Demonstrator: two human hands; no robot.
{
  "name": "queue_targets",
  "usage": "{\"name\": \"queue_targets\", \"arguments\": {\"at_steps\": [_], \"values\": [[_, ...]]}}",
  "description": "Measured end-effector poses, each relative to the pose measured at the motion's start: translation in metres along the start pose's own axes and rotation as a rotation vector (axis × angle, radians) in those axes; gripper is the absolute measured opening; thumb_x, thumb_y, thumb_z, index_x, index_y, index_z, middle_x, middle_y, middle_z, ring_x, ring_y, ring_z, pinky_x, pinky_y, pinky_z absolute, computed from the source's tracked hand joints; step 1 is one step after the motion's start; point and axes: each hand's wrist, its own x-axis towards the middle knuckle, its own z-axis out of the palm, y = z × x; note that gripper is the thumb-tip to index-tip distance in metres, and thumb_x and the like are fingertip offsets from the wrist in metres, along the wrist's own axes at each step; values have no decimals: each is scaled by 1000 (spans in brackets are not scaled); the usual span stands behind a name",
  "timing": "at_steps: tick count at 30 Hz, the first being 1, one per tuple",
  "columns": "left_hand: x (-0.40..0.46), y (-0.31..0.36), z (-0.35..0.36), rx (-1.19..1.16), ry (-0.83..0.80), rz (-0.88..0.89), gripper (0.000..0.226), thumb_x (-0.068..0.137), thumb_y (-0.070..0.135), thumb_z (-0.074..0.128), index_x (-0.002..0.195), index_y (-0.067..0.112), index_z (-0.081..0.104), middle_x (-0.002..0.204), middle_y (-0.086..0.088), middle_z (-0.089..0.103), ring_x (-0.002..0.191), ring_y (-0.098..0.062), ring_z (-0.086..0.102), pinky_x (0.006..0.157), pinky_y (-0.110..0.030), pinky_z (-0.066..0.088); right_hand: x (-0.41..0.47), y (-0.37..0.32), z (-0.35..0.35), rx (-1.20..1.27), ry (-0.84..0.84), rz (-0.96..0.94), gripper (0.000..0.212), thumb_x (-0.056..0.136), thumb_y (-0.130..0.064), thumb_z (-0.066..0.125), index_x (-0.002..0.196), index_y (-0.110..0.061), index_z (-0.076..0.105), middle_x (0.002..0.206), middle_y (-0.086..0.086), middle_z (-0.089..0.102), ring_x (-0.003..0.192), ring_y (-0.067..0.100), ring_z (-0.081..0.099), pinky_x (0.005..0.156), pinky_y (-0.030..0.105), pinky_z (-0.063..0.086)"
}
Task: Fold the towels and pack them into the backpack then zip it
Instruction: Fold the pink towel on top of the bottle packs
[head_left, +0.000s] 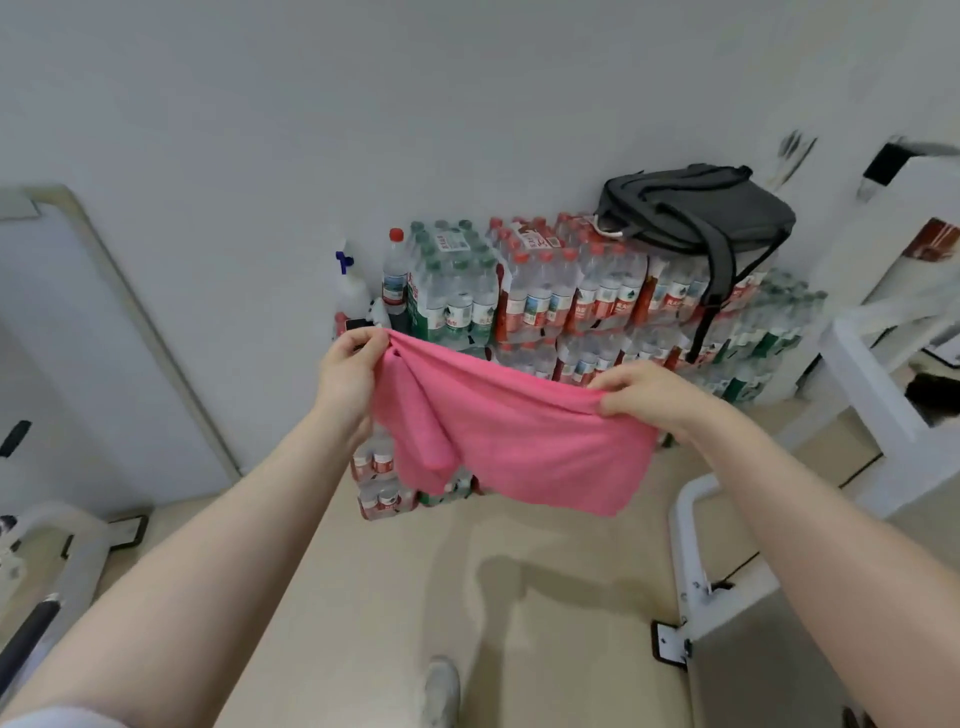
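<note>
Pink towel (511, 431): up in mid-air at chest height, stretched by its top edge between both hands, the body hanging free below. No surface under it, only the floor (415, 597) well beneath, so gravity does the flattening. Left side bunched into a rolled pleat that droops lower than the rest; right side smoother, bottom corner dangling. Probably an opening-out step, meant to find the edges and square the cloth before a first fold.

Left hand (347, 382): fingers and thumb curled, pinching the gathered top corner, wrist raised slightly higher than the other. Right hand (644, 392): knuckles up, fingertips closed over the top hem, pinching it from above. Arms held apart, likely to keep the hem taut; the bunched left corner suggests a regrip still needed there.

Dark grey backpack (696, 213): well apart from the towel, lying on top of stacked shrink-wrapped water bottle packs (571, 291) against the wall (363, 104), one strap hanging down the stack's front. Whether its zip is open: cannot tell.

Further out: a spray bottle (349, 283) left of the stack, white furniture frame (691, 561) at right, a shoe (441, 688) at the bottom.
</note>
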Motion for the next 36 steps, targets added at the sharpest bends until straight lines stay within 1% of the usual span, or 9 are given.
{"name": "queue_targets", "arguments": {"at_steps": [5,8,11,15,19,23,27,31,36], "values": [[90,-5,55,37,-153,-6,19,90,14,56,71,19,57,67,1,53,59,-10,47,53,-21,40,106,8,-32,-702,381,1,23,79,-1,46,70,-18,58,80,1,61,79,24,60,64,34,51],[151,-2,81,56,-160,-31,19,86,9,59,70,20,59,72,1,57,66,-11,51,63,-24,42,168,16,-54,-507,633,-3,15,82,-6,47,74,-17,54,77,1,58,76,24,56,57,29,39],[210,5,101,65,-141,-29,18,85,6,58,74,21,59,74,1,58,65,-11,52,60,-23,43,218,16,-84,-25,528,-60,20,87,-12,53,67,-15,55,69,0,55,71,22,51,57,30,34],[279,5,126,188,-142,15,18,83,4,60,81,22,60,81,-2,57,71,-13,52,63,-22,42,269,25,-108,323,322,-56,23,94,-12,47,85,-22,66,85,0,65,80,20,59,72,32,45],[327,-1,155,304,-153,53,22,84,1,55,73,20,57,70,1,50,64,-9,45,59,-20,34,340,38,-133,-95,492,22,30,90,0,37,98,-5,65,100,13,64,96,29,57,76,34,40],[381,0,180,517,45,247,13,85,5,50,81,15,58,74,2,53,71,-16,47,64,-27,35,418,24,-169,-374,614,-51,32,94,-9,35,117,-15,57,114,14,62,105,32,57,77,37,42],[439,9,200,817,210,465,14,88,7,47,97,9,58,86,-6,59,80,-24,52,70,-31,38,503,3,-207,-545,519,-125,33,97,-22,34,125,-19,51,121,12,60,109,32,56,79,38,44],[503,12,212,1103,339,562,13,88,8,50,99,3,55,96,-17,60,85,-36,57,69,-39,38,588,-4,-240,-684,396,-184,35,93,-15,36,125,-14,51,126,14,59,112,32,56,89,38,45],[557,-22,226,1447,388,493,19,74,0,63,92,-1,57,87,-22,56,81,-38,54,71,-42,37,669,3,-243,-636,354,-281,24,90,-14,44,106,-7,60,114,19,63,105,34,58,84,39,45]]}}
